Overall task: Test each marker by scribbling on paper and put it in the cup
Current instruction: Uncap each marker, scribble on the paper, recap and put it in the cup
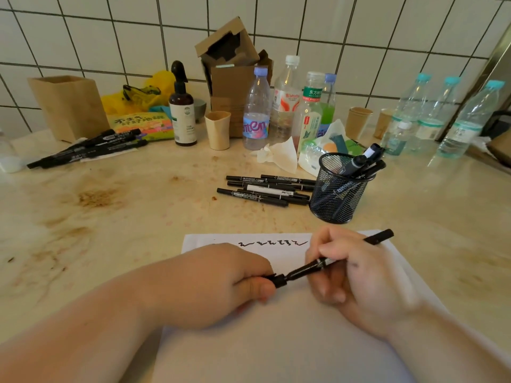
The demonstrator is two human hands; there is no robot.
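Note:
Over a white sheet of paper [276, 341] with a row of black scribbles [273, 242] near its top edge, both my hands hold one black marker [304, 270]. My right hand [356, 275] grips the marker's barrel, whose far end [380, 236] sticks out to the upper right. My left hand [221, 277] pinches the cap [276, 280] at the near end. A black mesh cup [338, 189] holding several markers stands just beyond the paper. Several loose black markers [265, 189] lie to its left.
Another pile of black markers [88, 150] lies at the far left. Plastic bottles [284, 103], a brown spray bottle [182, 111], paper cups [358, 123], cardboard boxes [69, 106] and crumpled tissue [279, 154] crowd the tiled back wall. The stained counter [124, 211] spreads left of the paper.

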